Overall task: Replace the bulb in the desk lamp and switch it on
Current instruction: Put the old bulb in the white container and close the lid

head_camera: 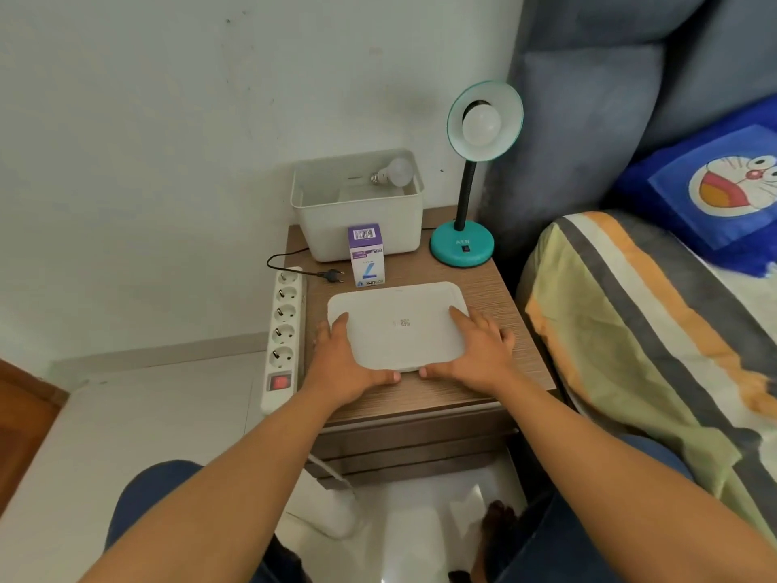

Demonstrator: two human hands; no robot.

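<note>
A teal desk lamp [461,246] stands at the back right of the bedside table [521,313], its shade tilted toward me with a white bulb [482,125] screwed in. A second white bulb [389,173] lies inside the open white bin [361,229] at the back. A purple and white bulb box [367,254] stands upright in front of the bin. The lamp's black plug [332,276] lies unplugged on the table's left edge. My left hand [347,363] and right hand [475,355] grip the white lid [399,324], which lies flat on the table's front.
A white power strip [282,334] with several sockets and a red switch lies along the table's left side. A bed with a striped blanket [656,330] and a blue cartoon pillow [731,183] is on the right. The white wall is behind, tiled floor below.
</note>
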